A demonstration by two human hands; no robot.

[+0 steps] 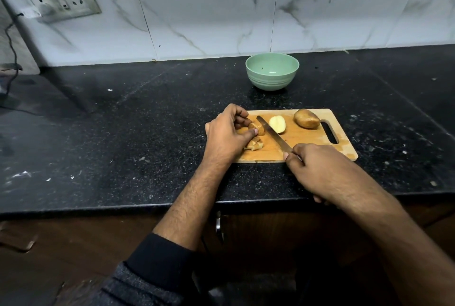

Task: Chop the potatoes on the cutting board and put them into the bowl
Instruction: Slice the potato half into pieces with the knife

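Both hands are working at the cutting board (305, 144) in the middle of the frame: the left hand (227, 134) is curling its fingers over a potato piece (258, 129) to steady it, while the right hand (317, 170) is gripping the handle of a knife (273, 134) whose blade is lying against that piece. Chopping is under way; cut chunks (254, 145) are sitting just below the left thumb. A half potato (277, 124) and a whole potato (306, 118) are waiting to the right. The green bowl (272, 71), above the board on the worktop (123, 133), appears empty. Next probably comes another downward slice, with fingertips kept clear.
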